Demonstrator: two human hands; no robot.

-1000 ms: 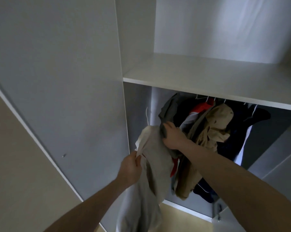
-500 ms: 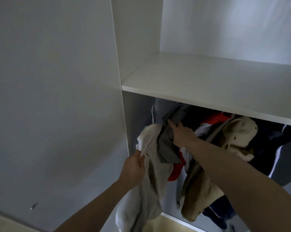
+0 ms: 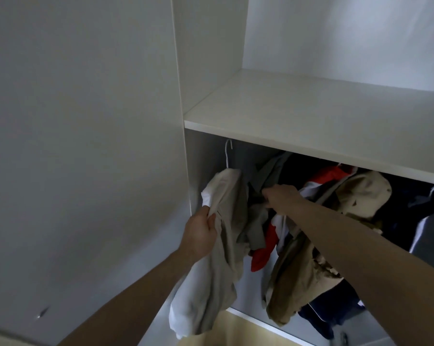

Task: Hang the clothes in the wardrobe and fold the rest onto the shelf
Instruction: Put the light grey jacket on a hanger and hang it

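Head view looks into a white wardrobe, its door swung wide on the left. A bare shelf crosses the upper part, and below it a row of clothes hangs in shadow. The left hand pinches a fold of a pale beige garment, fingers curled round the cloth near its upper edge; the garment hangs on a white hanger whose hook rises just under the shelf, at the left end of the row and close to the side wall. The right hand reaches in beside it, fingers curled into a grey garment next along the row. Right of that hang a red and white piece, a tan jacket partly crossed by the right forearm, and dark navy clothes farther back. Whether the hook sits on a rail cannot be told; the shelf edge hides it. At the bottom shows a strip of light wood floor.
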